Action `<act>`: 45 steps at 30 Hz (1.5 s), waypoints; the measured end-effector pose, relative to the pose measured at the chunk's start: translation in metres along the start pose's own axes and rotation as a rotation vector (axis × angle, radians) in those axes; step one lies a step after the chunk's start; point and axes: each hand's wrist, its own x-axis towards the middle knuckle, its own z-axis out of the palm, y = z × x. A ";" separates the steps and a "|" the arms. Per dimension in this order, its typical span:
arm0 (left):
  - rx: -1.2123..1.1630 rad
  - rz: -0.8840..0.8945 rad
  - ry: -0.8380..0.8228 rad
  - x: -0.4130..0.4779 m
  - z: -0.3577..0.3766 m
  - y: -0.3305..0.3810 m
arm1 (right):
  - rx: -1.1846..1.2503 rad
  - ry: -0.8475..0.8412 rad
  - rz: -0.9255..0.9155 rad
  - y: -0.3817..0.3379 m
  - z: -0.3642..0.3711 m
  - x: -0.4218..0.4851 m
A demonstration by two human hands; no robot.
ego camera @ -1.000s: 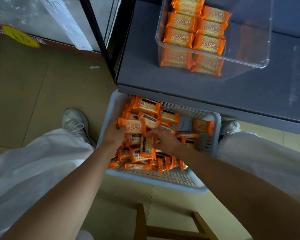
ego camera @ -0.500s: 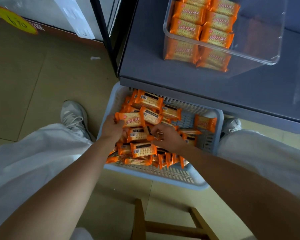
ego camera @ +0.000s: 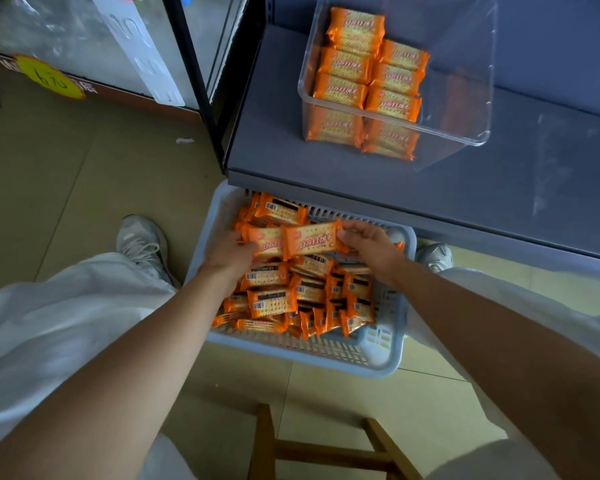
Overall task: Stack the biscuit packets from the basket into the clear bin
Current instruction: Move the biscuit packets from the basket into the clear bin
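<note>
A pale blue slotted basket (ego camera: 383, 355) on the floor holds several loose orange biscuit packets (ego camera: 272, 301). Over the basket my left hand (ego camera: 227, 256) grips one orange packet (ego camera: 262, 240) by its left part. My right hand (ego camera: 369, 245) pinches the right end of a second packet (ego camera: 310, 239), label up, which overlaps the first. On the grey shelf (ego camera: 343, 174) above stands the clear bin (ego camera: 478, 109) with orange packets (ego camera: 369, 77) stacked in two columns in its left half.
A wooden stool (ego camera: 326, 452) is below me at the bottom edge. My white-trousered legs and grey shoes (ego camera: 141, 242) flank the basket. A black shelf post (ego camera: 194, 84) and a glass-fronted case stand at the left.
Both hands have come up out of the pile, each with a packet. The right hand's packet is now turned label up beside the left one. The view has tilted up toward the bin.
</note>
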 end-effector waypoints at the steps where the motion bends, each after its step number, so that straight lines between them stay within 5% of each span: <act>1: -0.029 -0.013 -0.047 -0.003 0.003 0.003 | -0.004 -0.002 0.002 0.000 0.001 -0.001; 10: -0.226 0.037 -0.222 -0.033 0.013 0.025 | 0.178 -0.041 0.016 -0.007 0.014 -0.009; 15: -0.105 0.152 -0.209 -0.044 0.017 0.035 | 0.106 0.009 -0.087 -0.019 0.015 -0.017; 27: -0.124 0.280 -0.192 -0.052 0.024 0.117 | -0.810 -0.012 -0.729 -0.102 -0.012 -0.028; 33: -0.081 0.414 -0.219 -0.046 0.030 0.177 | -0.918 0.056 -0.894 -0.162 -0.034 -0.014; 39: 0.573 0.978 0.150 -0.012 0.033 0.219 | -0.871 0.290 -0.822 -0.205 -0.074 0.037; 45: 1.082 1.088 0.181 0.061 0.046 0.228 | -0.977 0.387 -0.725 -0.217 -0.098 0.110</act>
